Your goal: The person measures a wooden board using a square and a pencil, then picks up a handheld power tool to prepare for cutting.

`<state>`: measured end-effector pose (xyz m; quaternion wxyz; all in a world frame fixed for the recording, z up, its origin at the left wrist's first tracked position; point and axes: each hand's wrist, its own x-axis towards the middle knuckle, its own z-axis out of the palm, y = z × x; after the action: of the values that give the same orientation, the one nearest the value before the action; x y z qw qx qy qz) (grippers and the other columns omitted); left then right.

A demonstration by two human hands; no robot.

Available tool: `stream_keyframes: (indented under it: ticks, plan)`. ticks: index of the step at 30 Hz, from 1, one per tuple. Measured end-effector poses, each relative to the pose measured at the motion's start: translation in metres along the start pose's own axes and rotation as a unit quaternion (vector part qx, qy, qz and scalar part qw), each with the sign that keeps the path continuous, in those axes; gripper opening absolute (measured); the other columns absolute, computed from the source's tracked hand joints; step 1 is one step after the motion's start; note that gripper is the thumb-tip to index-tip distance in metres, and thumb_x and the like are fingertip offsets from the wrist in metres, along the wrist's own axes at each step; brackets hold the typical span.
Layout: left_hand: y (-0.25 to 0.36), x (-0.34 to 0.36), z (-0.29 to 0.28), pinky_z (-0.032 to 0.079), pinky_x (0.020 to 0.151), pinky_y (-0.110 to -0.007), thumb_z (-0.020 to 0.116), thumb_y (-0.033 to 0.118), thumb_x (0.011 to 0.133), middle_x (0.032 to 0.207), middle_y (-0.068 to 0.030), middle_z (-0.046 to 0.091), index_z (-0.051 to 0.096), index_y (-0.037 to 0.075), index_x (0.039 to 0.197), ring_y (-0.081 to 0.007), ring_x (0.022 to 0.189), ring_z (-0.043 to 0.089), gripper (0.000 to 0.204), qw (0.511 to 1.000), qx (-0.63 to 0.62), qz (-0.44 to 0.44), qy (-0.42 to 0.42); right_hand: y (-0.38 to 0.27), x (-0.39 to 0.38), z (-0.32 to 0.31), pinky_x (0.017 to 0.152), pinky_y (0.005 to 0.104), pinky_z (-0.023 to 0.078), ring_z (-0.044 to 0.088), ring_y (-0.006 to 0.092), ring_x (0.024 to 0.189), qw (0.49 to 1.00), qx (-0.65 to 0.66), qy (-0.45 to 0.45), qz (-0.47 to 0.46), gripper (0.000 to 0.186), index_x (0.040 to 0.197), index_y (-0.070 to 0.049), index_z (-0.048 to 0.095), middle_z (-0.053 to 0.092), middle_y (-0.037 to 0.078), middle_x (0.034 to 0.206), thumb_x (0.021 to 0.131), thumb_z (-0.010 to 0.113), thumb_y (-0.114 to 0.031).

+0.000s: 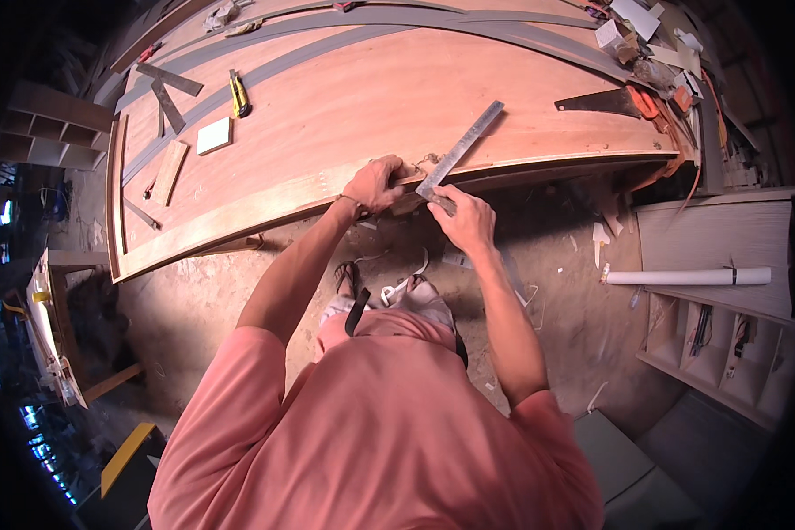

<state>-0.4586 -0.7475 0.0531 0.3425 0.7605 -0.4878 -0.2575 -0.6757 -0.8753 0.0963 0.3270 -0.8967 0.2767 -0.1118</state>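
A metal try square (468, 144) is in my right hand (465, 218), gripped by its stock at the table's near edge. Its blade slants up and to the right over the wooden worktable (344, 115). Just left of it, my left hand (375, 185) is curled at the same edge, the fingers bent over. What those fingers close on is hidden. A few curly wood shavings (427, 162) lie between the two hands.
On the table lie a yellow utility knife (238, 94), a white square block (214, 136), a wood strip (170, 173), dark metal strips (170, 93) and a handsaw (601, 103). Clutter fills the far right corner. A white roll (689, 276) rests on a cabinet at the right.
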Motion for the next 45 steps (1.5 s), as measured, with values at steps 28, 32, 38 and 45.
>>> stream_keyframes:
  ticks: [28,32,38,45]
  plan:
    - [-0.022,0.005,-0.003,0.049,0.071,-0.042,0.052,0.035,0.098,0.074,-0.0185,0.063,0.061,-0.003,0.088,-0.0273,0.070,0.059,0.040,0.986,-0.163,-0.011,0.030,-0.034,-0.026,0.027,0.079,0.0513,0.057,0.073,0.0414,0.095,1.000,0.021,-0.004,0.005,0.030,0.113,-0.019,0.076,0.078,0.014,0.099,0.088,0.079,-0.035]
    - [-0.016,0.000,-0.001,0.051,0.074,-0.039,0.053,0.035,0.100,0.078,-0.0145,0.064,0.059,-0.001,0.096,-0.0238,0.075,0.061,0.036,0.975,-0.218,-0.034,0.036,-0.046,0.001,0.043,0.080,0.0510,0.058,0.074,0.0395,0.094,1.000,0.009,0.018,0.021,0.032,0.115,-0.019,0.076,0.078,0.013,0.100,0.087,0.081,-0.035]
    - [-0.022,0.007,-0.003,0.051,0.077,-0.037,0.054,0.034,0.102,0.084,-0.0121,0.064,0.054,0.002,0.099,-0.0226,0.080,0.062,0.033,0.966,-0.251,-0.020,0.064,-0.054,-0.017,0.052,0.080,0.0515,0.058,0.074,0.0400,0.095,1.000,0.016,-0.002,0.002,0.032,0.115,-0.020,0.075,0.078,0.012,0.100,0.087,0.080,-0.034]
    - [-0.030,0.003,-0.028,0.054,0.081,-0.037,0.063,0.028,0.098,0.087,-0.0105,0.068,0.059,0.001,0.102,-0.0201,0.085,0.066,0.027,0.951,-0.300,-0.068,0.041,-0.066,-0.005,0.052,0.081,0.0515,0.058,0.073,0.0408,0.097,1.000,0.009,-0.027,-0.004,0.030,0.115,-0.019,0.076,0.078,0.014,0.103,0.089,0.079,-0.033]
